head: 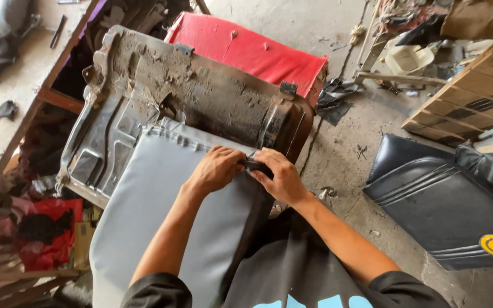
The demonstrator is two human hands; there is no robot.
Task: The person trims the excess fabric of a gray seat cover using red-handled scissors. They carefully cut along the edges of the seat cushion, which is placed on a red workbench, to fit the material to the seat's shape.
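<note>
A grey vinyl seat cover (161, 199) with a black side strip lies over the near part of a dirty metal seat pan (201, 97). My left hand (218, 168) presses down and pinches the cover's far edge. My right hand (278, 174) grips the same edge at the black strip, right beside the left hand, fingers closed on the material. Both hands meet at the pan's near right rim. The pan's foam-crusted inside is exposed beyond the hands.
A red cushion (252, 51) lies behind the pan. A black seat (446, 205) with a yellow smiley sticker rests on the concrete floor at right. A wooden pallet (469, 97) and clutter sit at top right. Red cloth and scraps (47, 234) pile at left.
</note>
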